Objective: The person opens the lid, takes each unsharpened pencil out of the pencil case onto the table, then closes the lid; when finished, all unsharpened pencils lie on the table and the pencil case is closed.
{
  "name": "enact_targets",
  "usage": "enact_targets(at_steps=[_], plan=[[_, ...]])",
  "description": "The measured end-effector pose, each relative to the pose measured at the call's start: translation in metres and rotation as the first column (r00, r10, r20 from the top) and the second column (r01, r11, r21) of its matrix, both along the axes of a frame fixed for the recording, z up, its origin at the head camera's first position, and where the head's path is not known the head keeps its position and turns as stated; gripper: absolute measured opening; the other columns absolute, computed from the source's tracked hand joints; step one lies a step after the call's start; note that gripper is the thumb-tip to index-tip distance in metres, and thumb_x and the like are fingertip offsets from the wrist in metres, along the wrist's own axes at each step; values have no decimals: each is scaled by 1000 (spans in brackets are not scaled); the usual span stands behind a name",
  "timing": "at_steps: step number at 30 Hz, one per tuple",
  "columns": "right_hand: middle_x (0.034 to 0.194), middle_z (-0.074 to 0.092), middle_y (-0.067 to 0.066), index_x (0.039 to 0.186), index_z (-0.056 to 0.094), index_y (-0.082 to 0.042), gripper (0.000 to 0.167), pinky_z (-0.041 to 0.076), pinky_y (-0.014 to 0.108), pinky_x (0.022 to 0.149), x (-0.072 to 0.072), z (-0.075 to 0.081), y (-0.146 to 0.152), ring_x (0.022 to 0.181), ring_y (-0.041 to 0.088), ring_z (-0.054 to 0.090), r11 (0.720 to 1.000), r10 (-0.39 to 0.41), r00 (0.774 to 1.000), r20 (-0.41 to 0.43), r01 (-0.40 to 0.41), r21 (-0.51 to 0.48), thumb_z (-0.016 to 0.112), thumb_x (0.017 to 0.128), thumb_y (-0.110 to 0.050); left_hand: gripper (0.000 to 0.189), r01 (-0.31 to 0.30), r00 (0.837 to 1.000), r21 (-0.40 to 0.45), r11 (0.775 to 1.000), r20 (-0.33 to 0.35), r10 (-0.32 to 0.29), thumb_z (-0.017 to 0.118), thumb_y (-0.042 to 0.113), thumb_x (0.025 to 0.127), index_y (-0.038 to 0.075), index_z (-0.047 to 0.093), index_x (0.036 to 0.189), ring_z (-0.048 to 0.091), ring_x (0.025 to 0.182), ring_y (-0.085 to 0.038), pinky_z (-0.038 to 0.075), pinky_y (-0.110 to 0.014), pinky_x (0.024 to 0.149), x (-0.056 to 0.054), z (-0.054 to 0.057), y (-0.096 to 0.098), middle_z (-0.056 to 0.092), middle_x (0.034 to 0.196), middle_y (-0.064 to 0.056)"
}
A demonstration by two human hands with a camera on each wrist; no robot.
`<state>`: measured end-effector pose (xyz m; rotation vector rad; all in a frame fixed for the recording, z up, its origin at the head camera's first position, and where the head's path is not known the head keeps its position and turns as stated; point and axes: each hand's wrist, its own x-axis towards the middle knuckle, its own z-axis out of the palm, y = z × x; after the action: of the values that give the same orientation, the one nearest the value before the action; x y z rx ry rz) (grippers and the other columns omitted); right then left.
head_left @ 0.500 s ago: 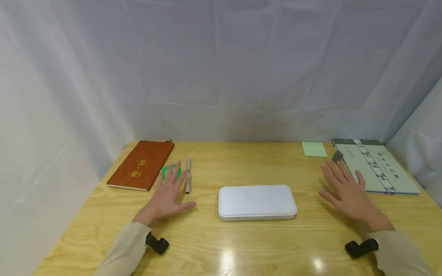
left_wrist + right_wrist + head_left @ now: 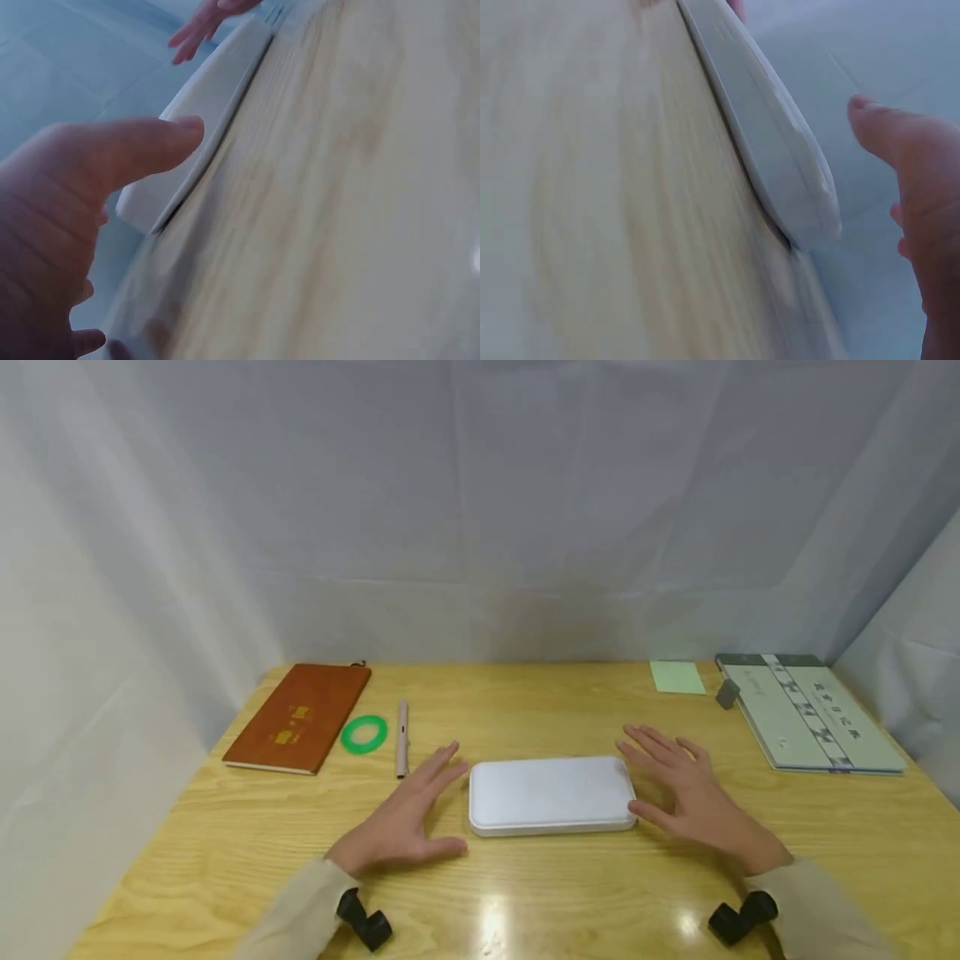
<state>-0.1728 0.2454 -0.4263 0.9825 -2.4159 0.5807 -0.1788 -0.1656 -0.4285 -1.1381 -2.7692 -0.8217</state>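
Observation:
A flat white case with rounded corners [image 2: 552, 795] lies on the wooden table between the two hands. Just off its left end is the left hand [image 2: 405, 818], fingers spread and thumb apart, holding nothing. The right hand [image 2: 686, 797] hovers by the case's right end, its thumb tip overlapping that edge in the head view; whether it touches cannot be told there. In the right wrist view the thumb [image 2: 892, 135] stands apart from the case [image 2: 772, 120]. The left wrist view shows the left thumb [image 2: 150, 146] in front of the case [image 2: 210, 112].
At left lie a brown notebook [image 2: 300, 718], a green ring [image 2: 364, 735] and a slim pinkish pen [image 2: 402, 739]. Toward the right are a pale green sticky note [image 2: 677, 677], a small grey block [image 2: 727, 694] and a grey-green book [image 2: 817, 714]. A white curtain [image 2: 525, 527] hangs behind the table.
Both hands have moved inward to the ends of the white case, the left going right and the right going left. The green ring is now uncovered. The view has shifted slightly.

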Motion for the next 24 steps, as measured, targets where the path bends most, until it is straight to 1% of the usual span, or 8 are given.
enact_targets(at_steps=[3, 7, 9, 11, 15, 18, 20, 24], plan=[[148, 43, 11, 143, 48, -17, 69, 25, 63, 94, 4, -1, -12, 138, 29, 35, 999, 38, 999, 15, -38, 28, 66, 85, -48, 91, 18, 1000, 40, 999, 16, -19, 74, 49, 78, 14, 32, 151, 21, 145, -34, 28, -61, 108, 2, -4, 6, 21, 159, -13], [147, 44, 12, 138, 53, -17, 70, 27, 56, 97, 11, -5, -22, 136, 30, 37, 996, 67, 994, 85, -71, 48, 78, 77, -40, 89, 36, 999, 90, 995, -2, -36, 75, 41, 79, 9, 32, 150, 29, 142, -32, 26, -57, 110, 4, -10, 16, 30, 155, -14], [146, 46, 12, 136, 56, -17, 68, 29, 54, 97, 13, -7, -25, 134, 32, 39, 996, 74, 992, 106, -79, 44, 80, 74, -35, 87, 26, 1000, 100, 995, -11, -25, 75, 39, 80, 9, 32, 149, 33, 139, -31, 25, -55, 111, 4, -12, 21, 35, 152, -13], [144, 48, 11, 134, 58, -17, 65, 32, 54, 96, 13, -8, -26, 131, 33, 43, 996, 77, 991, 107, -81, 38, 80, 75, -33, 85, 6, 1000, 104, 995, -13, -4, 75, 40, 80, 10, 34, 148, 36, 136, -29, 26, -53, 110, 4, -14, 25, 39, 150, -11], [141, 52, 9, 133, 59, -17, 59, 35, 56, 94, 13, -8, -26, 129, 32, 45, 997, 65, 993, 98, -69, 39, 78, 78, -30, 83, -45, 999, 127, 991, -3, 46, 77, 42, 78, 12, 39, 145, 42, 128, -24, 33, -48, 105, 3, -15, 31, 47, 143, -7], [138, 55, 8, 131, 60, -16, 55, 36, 54, 93, 12, -5, -28, 126, 31, 47, 997, 66, 995, 77, -68, 25, 76, 80, -28, 79, -83, 996, 159, 984, 37, 78, 77, 44, 77, 16, 43, 143, 44, 121, -20, 38, -46, 100, 3, -14, 34, 51, 137, -5], [133, 58, 8, 128, 62, -15, 49, 36, 50, 91, 10, -3, -31, 123, 29, 50, 997, 78, 996, 45, -78, -1, 75, 82, -28, 76, -112, 991, 184, 976, 89, 97, 76, 45, 78, 18, 45, 142, 44, 118, -18, 39, -46, 99, 4, -13, 35, 52, 134, -4], [122, 64, 6, 122, 66, -14, 40, 39, 45, 87, 4, 2, -43, 112, 25, 57, 995, 96, 995, -37, -97, -32, 67, 89, -36, 68, -158, 978, 235, 959, 171, 119, 74, 45, 80, 20, 50, 139, 45, 110, -16, 40, -44, 95, 3, -11, 37, 53, 125, -3]])
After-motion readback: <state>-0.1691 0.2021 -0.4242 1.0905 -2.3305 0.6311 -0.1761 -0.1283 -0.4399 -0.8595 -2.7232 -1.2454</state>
